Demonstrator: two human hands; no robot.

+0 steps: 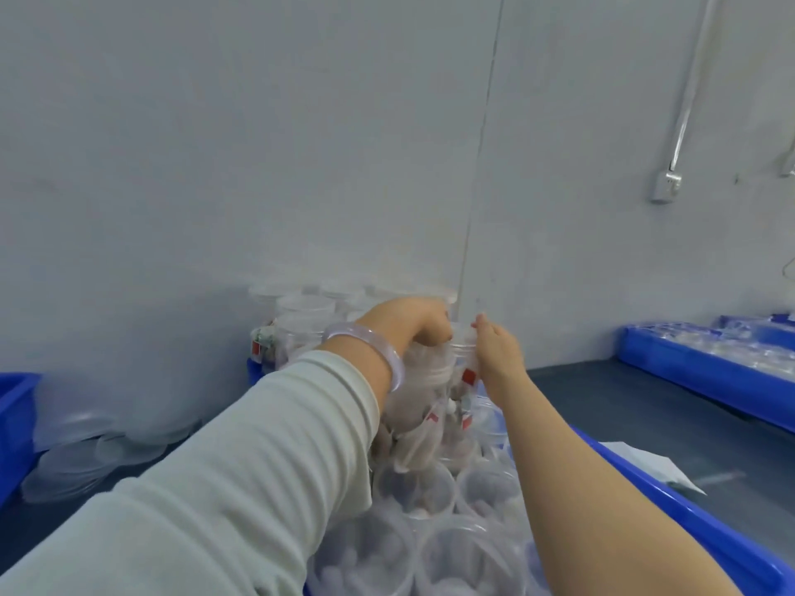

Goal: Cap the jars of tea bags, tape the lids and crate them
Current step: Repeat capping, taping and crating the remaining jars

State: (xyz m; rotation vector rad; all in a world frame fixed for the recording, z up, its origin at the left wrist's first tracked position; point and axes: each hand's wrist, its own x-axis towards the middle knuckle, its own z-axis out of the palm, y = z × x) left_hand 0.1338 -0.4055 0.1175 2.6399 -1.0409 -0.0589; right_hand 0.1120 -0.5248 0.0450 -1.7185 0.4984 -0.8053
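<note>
1. The jar (460, 354) is held upright between both hands, its long axis vertical, above the open jars (413, 488) in the crate (688, 522).
2. Its top is gripped by the left hand (413, 326), fingers curled over it.
3. The right hand (499, 354) is laid against its right side; whether a grip is made cannot be told.
4. The capped jars (305, 311) lie beyond the left hand, which is judged the nearer.

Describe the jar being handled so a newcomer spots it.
Find the blue crate of open jars at the bottom. Above its far end is one clear jar of tea bags. It alone rises above its neighbours, left hand and right hand on it.
</note>
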